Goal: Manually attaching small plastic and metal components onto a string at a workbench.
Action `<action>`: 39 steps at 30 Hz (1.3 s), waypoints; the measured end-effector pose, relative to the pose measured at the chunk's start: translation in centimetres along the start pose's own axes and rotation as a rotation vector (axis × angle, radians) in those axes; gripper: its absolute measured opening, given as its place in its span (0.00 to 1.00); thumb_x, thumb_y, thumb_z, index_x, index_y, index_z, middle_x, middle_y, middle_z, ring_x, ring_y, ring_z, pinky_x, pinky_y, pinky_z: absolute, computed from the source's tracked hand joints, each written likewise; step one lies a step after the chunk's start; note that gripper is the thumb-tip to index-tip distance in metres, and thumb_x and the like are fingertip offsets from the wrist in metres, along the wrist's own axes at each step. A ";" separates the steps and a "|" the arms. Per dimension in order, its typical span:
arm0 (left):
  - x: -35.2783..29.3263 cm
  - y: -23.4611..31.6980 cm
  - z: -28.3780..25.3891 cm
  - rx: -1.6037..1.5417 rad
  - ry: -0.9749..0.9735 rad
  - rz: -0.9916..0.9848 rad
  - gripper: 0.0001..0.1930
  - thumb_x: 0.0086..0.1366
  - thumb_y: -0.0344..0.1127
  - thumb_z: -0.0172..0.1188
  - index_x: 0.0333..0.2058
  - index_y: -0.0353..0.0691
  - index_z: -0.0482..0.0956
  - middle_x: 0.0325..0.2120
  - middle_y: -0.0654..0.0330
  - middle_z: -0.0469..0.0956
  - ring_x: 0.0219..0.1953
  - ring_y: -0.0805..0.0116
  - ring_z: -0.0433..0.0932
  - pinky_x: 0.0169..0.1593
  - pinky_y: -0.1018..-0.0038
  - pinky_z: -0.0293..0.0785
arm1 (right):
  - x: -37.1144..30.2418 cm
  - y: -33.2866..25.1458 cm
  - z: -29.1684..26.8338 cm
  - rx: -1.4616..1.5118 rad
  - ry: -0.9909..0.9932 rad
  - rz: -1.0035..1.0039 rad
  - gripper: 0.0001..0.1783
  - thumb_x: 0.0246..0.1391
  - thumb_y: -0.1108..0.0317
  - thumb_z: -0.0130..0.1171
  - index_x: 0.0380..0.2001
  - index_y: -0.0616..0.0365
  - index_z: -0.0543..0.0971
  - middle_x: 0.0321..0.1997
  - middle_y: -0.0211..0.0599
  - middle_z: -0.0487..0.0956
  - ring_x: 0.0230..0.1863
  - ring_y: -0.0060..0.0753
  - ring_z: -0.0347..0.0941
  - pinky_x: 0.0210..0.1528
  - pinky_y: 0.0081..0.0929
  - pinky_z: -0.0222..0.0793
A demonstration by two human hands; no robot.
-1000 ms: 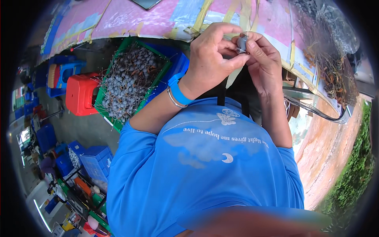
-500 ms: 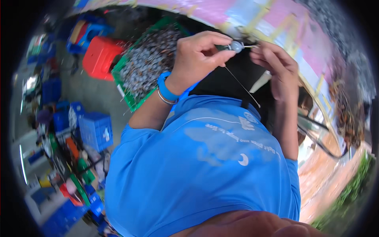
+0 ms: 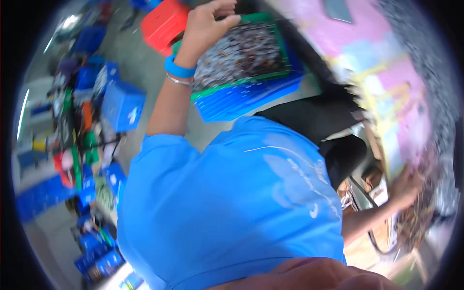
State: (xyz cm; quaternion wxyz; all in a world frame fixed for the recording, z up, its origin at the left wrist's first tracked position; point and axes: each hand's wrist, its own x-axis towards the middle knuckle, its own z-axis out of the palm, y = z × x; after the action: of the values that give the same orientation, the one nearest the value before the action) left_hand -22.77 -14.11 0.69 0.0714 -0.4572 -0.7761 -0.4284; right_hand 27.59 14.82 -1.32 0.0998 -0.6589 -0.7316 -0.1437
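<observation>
**Left hand reaching over the green crate**

The left hand (image 3: pixel 205 24) is hovering above the green crate (image 3: pixel 241 50) of small grey pieces — fingers loosely curled, holding nothing visible. The right hand (image 3: pixel 406 186) is resting by a tangled pile at the far right; its grip is too blurred to tell. The pieces are looking light and loose — probably best pinched singly.

Your left hand (image 3: pixel 209 26) hangs over the green plastic crate (image 3: pixel 251 48) stacked on the blue plastic crate (image 3: pixel 241 99) — red plastic stool (image 3: pixel 164 21) left, your right hand (image 3: pixel 408 186) far right.
</observation>
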 end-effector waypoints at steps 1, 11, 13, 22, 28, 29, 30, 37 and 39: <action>1.2 1.6 3.1 -0.056 -0.056 0.019 0.19 0.55 0.35 0.69 0.46 0.36 0.81 0.38 0.52 0.84 0.41 0.64 0.84 0.42 0.71 0.80 | -0.4 0.8 1.1 0.130 0.074 -0.127 0.22 0.59 0.44 0.53 0.46 0.42 0.83 0.45 0.38 0.81 0.46 0.46 0.78 0.47 0.41 0.72; 12.4 19.4 27.9 -0.296 -0.455 0.583 0.16 0.57 0.36 0.64 0.44 0.39 0.81 0.41 0.50 0.80 0.37 0.53 0.81 0.42 0.65 0.78 | -0.8 -0.4 -1.6 0.280 0.107 -0.089 0.09 0.55 0.71 0.56 0.38 0.54 0.82 0.39 0.41 0.81 0.39 0.46 0.79 0.40 0.38 0.73; 13.9 23.6 30.1 -0.325 -0.612 0.647 0.12 0.60 0.36 0.58 0.37 0.33 0.81 0.33 0.44 0.81 0.37 0.49 0.82 0.41 0.61 0.77 | -0.5 -0.1 -1.7 0.283 0.156 -0.064 0.09 0.55 0.71 0.56 0.38 0.54 0.82 0.38 0.40 0.82 0.38 0.45 0.79 0.39 0.37 0.73; 12.1 25.3 39.1 -0.406 -0.476 1.123 0.05 0.54 0.26 0.50 0.28 0.35 0.75 0.25 0.47 0.75 0.32 0.44 0.77 0.39 0.54 0.73 | 0.3 0.7 -1.7 0.378 0.231 -0.082 0.12 0.54 0.73 0.59 0.42 0.52 0.83 0.34 0.40 0.82 0.32 0.35 0.80 0.35 0.28 0.73; 10.5 23.9 31.4 -0.085 -0.571 1.019 0.06 0.54 0.26 0.53 0.31 0.34 0.74 0.31 0.44 0.75 0.37 0.44 0.77 0.42 0.54 0.74 | -0.9 -0.8 -4.0 1.377 0.522 0.267 0.11 0.58 0.76 0.59 0.45 0.63 0.80 0.28 0.28 0.78 0.23 0.13 0.67 0.23 0.13 0.60; 10.1 22.8 31.0 -0.002 -0.601 0.947 0.07 0.56 0.27 0.53 0.33 0.33 0.75 0.32 0.44 0.76 0.39 0.44 0.77 0.43 0.54 0.74 | -1.4 -1.6 -3.7 1.587 0.491 0.300 0.10 0.59 0.76 0.59 0.44 0.64 0.80 0.28 0.29 0.77 0.23 0.14 0.68 0.24 0.13 0.61; 9.7 22.3 30.6 0.073 -0.633 0.878 0.08 0.57 0.29 0.54 0.35 0.32 0.75 0.34 0.44 0.76 0.41 0.45 0.77 0.44 0.54 0.74 | -2.0 -1.9 -3.0 1.790 0.459 0.338 0.09 0.60 0.75 0.59 0.44 0.64 0.79 0.28 0.30 0.77 0.23 0.15 0.68 0.24 0.13 0.61; 6.6 19.2 24.8 -0.238 -0.501 0.759 0.14 0.57 0.34 0.65 0.42 0.36 0.80 0.31 0.53 0.75 0.29 0.57 0.79 0.36 0.66 0.77 | -6.0 -3.7 -1.7 1.413 0.040 0.323 0.16 0.55 0.71 0.64 0.47 0.62 0.77 0.31 0.31 0.80 0.28 0.20 0.76 0.30 0.20 0.72; 5.7 18.2 22.9 -0.504 -0.673 0.440 0.14 0.59 0.31 0.68 0.44 0.38 0.81 0.31 0.60 0.79 0.24 0.78 0.74 0.24 0.78 0.70 | -6.0 -3.6 -2.7 1.111 0.070 0.232 0.18 0.53 0.71 0.66 0.47 0.62 0.77 0.30 0.32 0.80 0.27 0.22 0.77 0.30 0.21 0.72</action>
State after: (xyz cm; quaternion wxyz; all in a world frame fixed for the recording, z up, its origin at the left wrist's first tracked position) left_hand -5.50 10.22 0.19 -0.2082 -0.7272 -0.5128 -0.4062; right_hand 24.54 8.00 -1.10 0.4707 -0.5784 -0.6165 0.2527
